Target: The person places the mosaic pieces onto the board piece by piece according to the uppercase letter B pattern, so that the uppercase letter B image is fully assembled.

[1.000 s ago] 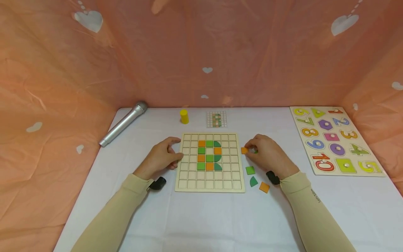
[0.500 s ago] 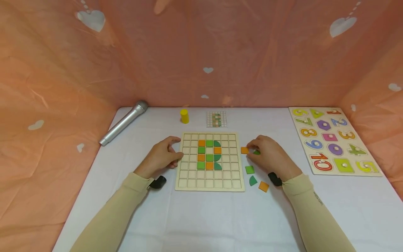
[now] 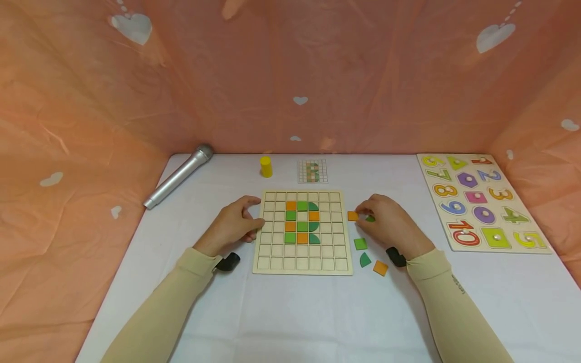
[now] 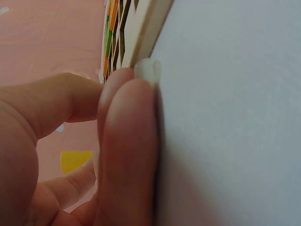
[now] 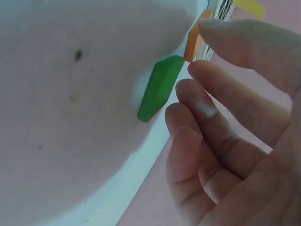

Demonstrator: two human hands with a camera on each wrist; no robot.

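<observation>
A wooden grid board (image 3: 277, 263) lies in the middle of the table, with orange and green tiles forming a pattern in its cells. My left hand (image 3: 233, 223) holds its left edge, the thumb over the rim and the bent fingers against the side in the left wrist view. Just off the board's right edge, my right hand (image 3: 386, 222) pinches an orange square tile (image 3: 352, 216) between thumb and forefinger. Under that hand a green tile (image 5: 162, 87) lies on the cloth, partly hidden in the head view.
Nearer me lie a light-green square (image 3: 360, 244), a dark-green quarter-circle (image 3: 365, 260) and an orange square (image 3: 380, 268). Behind the board are a small pattern card (image 3: 312, 171) and a yellow cylinder (image 3: 266, 167). A microphone (image 3: 178, 177) lies left, a number puzzle (image 3: 483, 204) right.
Over the last second my right hand has shifted slightly to the right, showing more of the green tile under it. The left hand keeps its place at the board.
</observation>
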